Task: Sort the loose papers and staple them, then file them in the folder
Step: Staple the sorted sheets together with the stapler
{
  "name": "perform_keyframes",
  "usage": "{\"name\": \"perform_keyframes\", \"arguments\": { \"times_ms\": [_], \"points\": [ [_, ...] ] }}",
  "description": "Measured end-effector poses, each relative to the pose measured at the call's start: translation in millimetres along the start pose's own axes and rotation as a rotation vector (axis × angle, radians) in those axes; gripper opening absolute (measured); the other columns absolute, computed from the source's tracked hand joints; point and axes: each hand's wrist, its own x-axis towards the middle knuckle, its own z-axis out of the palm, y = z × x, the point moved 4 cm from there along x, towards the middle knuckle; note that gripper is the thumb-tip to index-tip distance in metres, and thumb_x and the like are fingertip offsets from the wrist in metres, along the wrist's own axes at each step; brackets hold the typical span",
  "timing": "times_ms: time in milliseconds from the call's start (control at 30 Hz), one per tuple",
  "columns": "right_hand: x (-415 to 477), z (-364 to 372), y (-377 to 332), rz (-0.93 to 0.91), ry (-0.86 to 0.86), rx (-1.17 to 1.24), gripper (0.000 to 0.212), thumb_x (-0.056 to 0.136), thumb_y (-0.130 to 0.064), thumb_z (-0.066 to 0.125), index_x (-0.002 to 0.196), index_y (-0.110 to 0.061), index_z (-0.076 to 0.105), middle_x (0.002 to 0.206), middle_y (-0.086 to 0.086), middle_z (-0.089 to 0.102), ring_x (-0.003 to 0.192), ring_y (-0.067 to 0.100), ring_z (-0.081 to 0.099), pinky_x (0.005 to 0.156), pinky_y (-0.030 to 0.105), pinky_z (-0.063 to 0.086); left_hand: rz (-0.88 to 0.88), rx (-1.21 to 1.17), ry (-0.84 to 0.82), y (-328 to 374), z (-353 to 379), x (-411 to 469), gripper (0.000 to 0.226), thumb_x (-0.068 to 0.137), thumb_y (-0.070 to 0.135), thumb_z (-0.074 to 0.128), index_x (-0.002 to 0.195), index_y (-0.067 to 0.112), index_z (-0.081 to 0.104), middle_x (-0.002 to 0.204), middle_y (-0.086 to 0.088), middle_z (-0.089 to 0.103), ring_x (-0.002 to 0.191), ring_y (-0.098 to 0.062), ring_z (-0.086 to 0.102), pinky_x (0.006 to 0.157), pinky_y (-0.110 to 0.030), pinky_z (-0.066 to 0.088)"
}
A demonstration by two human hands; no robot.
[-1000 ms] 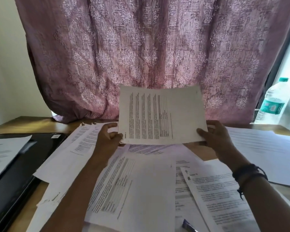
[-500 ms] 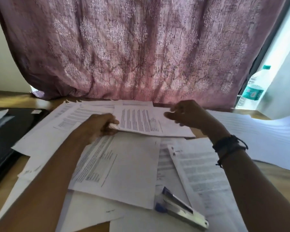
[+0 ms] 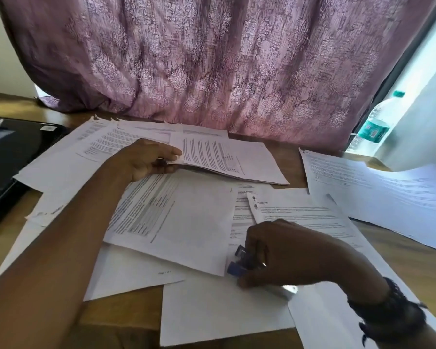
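Fingers of the left hand (image 3: 146, 161) pinch the near-left corner of a paper sheaf (image 3: 227, 159). Nearer than that sheaf, the right hand (image 3: 295, 255) closes over the blue stapler (image 3: 239, 263) lying on loose papers (image 3: 176, 220).

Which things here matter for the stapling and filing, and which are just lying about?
Job: held sheaf in left hand; stapler under right hand; loose papers; black folder.
Lying about: water bottle; curtain.
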Motion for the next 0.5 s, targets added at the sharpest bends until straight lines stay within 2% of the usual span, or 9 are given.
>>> {"name": "perform_keyframes", "arguments": {
  "times_ms": [67, 100, 167, 233, 300, 367, 433, 500],
  "points": [
    [7, -9, 1, -0.062, 0.076, 0.097, 0.042, 0.079, -0.055, 0.069, 0.1, -0.019, 0.062, 0.095, -0.003, 0.066, 0.086, 0.015, 0.063, 0.075, 0.031, 0.054, 0.008, -0.003, 0.001, 0, 1, 0, 0.022, 0.083, -0.009, 0.063, 0.103, -0.006, 0.068, 0.106, -0.017, 0.068, 0.085, -0.025, 0.066, 0.068, -0.027, 0.06],
    [13, -15, 2, -0.084, 0.122, 0.247, 0.037, 0.081, -0.047, 0.071, 0.099, -0.015, 0.064, 0.093, 0.0, 0.069, 0.083, 0.016, 0.067, 0.077, 0.032, 0.058, 0.013, -0.01, 0.0, 0, 2, 0, 0.021, 0.083, -0.009, 0.062, 0.102, -0.005, 0.068, 0.106, -0.017, 0.068, 0.086, -0.025, 0.066, 0.066, -0.026, 0.06],
    [30, -26, 3, -0.123, 0.202, 0.713, 0.029, 0.085, -0.028, 0.071, 0.098, -0.004, 0.064, 0.088, 0.006, 0.071, 0.08, 0.018, 0.072, 0.076, 0.034, 0.061, 0.016, -0.022, 0.0, -1, 4, 0, 0.02, 0.082, -0.009, 0.063, 0.101, -0.006, 0.068, 0.107, -0.018, 0.067, 0.088, -0.026, 0.065, 0.066, -0.026, 0.06],
    [52, -35, -1, -0.18, 0.216, 1.047, 0.028, 0.09, -0.02, 0.066, 0.104, 0.004, 0.061, 0.09, 0.011, 0.069, 0.083, 0.021, 0.072, 0.078, 0.036, 0.06, 0.01, -0.046, 0.01, -2, 5, 2, 0.02, 0.081, -0.01, 0.063, 0.101, -0.007, 0.068, 0.108, -0.02, 0.067, 0.09, -0.029, 0.065, 0.064, -0.025, 0.06],
    [77, -44, -12, -0.245, 0.176, 1.206, 0.033, 0.094, -0.024, 0.06, 0.11, 0.004, 0.059, 0.09, 0.009, 0.071, 0.087, 0.022, 0.071, 0.079, 0.033, 0.058, 0.006, -0.063, 0.025, -4, 6, 3, 0.02, 0.08, -0.01, 0.064, 0.1, -0.007, 0.068, 0.107, -0.021, 0.068, 0.091, -0.03, 0.066, 0.061, -0.023, 0.059],
    [99, -50, -20, -0.254, 0.129, 1.384, 0.033, 0.095, -0.032, 0.058, 0.11, -0.003, 0.06, 0.083, 0.003, 0.071, 0.081, 0.02, 0.07, 0.077, 0.033, 0.058, 0.006, -0.065, 0.044, -5, 7, 3, 0.018, 0.08, -0.011, 0.065, 0.096, -0.005, 0.07, 0.105, -0.02, 0.069, 0.094, -0.03, 0.066, 0.059, -0.022, 0.058],
    [119, -50, -22, -0.216, 0.092, 1.591, 0.033, 0.095, -0.038, 0.056, 0.106, -0.007, 0.058, 0.081, 0.005, 0.068, 0.073, 0.02, 0.068, 0.072, 0.035, 0.058, 0.016, -0.081, 0.065, -5, 8, 4, 0.018, 0.079, -0.011, 0.064, 0.094, -0.004, 0.07, 0.104, -0.018, 0.069, 0.094, -0.03, 0.066, 0.059, -0.023, 0.058],
    [133, -44, -20, -0.23, 0.035, 1.736, 0.038, 0.095, -0.044, 0.054, 0.107, -0.008, 0.054, 0.082, 0.007, 0.062, 0.065, 0.019, 0.063, 0.06, 0.029, 0.056, 0.041, -0.095, 0.078, -5, 9, 4, 0.017, 0.079, -0.013, 0.063, 0.092, -0.004, 0.07, 0.101, -0.018, 0.069, 0.091, -0.028, 0.065, 0.062, -0.024, 0.06]
  ]
}}
